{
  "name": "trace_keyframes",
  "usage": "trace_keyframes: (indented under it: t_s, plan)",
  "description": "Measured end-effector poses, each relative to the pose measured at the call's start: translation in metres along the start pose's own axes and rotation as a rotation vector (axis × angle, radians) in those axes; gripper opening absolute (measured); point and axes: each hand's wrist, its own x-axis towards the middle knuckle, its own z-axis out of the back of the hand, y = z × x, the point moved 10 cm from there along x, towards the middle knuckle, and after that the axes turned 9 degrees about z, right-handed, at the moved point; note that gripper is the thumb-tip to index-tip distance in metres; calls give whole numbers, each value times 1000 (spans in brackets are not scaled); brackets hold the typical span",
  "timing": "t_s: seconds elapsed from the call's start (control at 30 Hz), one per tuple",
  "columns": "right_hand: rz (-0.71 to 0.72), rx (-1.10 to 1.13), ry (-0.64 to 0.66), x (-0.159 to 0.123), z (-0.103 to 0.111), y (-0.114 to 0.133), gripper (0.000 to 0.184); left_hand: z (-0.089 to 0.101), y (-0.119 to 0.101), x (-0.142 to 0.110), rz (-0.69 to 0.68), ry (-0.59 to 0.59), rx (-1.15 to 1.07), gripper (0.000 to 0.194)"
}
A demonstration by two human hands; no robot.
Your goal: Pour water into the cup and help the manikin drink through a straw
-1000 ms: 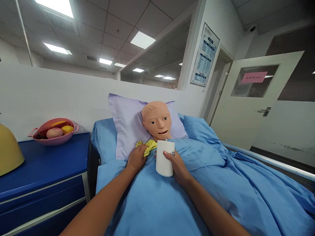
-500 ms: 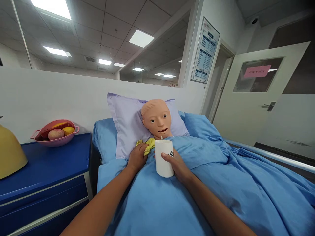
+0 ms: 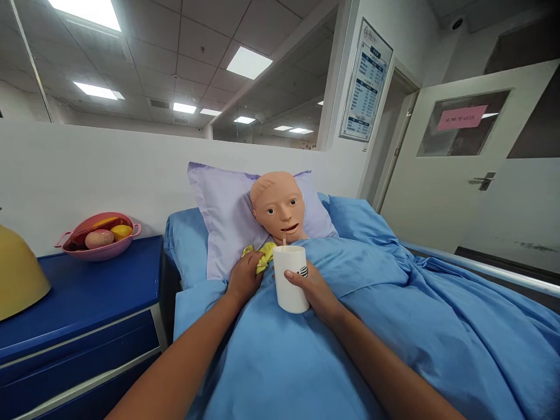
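Note:
A training manikin point(image 3: 279, 205) lies in a bed, head on a lilac pillow point(image 3: 223, 216), covered to the neck by a blue sheet point(image 3: 350, 326). My right hand point(image 3: 312, 290) grips a white cup point(image 3: 289, 277) just below the manikin's chin. A thin straw point(image 3: 284, 240) rises from the cup to the manikin's mouth. My left hand point(image 3: 244, 279) rests closed on a yellow cloth point(image 3: 265, 255) tucked at the manikin's neck, left of the cup.
A blue bedside cabinet point(image 3: 83, 303) stands left of the bed, bearing a pink bowl point(image 3: 98, 248) of fruit and a yellow rounded object point(image 3: 20, 280). A metal bed rail point(image 3: 494, 274) runs along the right. A white door point(image 3: 472, 169) stands behind.
The cup has shifted slightly left and the straw tip now reaches the manikin's mouth. My left hand stays on the yellow cloth. The view has tilted a little.

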Motion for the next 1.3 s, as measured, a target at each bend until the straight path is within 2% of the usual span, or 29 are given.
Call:
trace_keyframes:
  t_s: [0.37,0.7,1.3]
  plan:
    - [0,4,27,1,-2,-2,58,-1,0,1,-4,11,3,43]
    - [13,11,-12,1,0,0,55,-1,2,0,-1,1,10,46]
    - [-12,34,-20,0,-2,-1,62,1,-1,1,-7,-3,1,45]
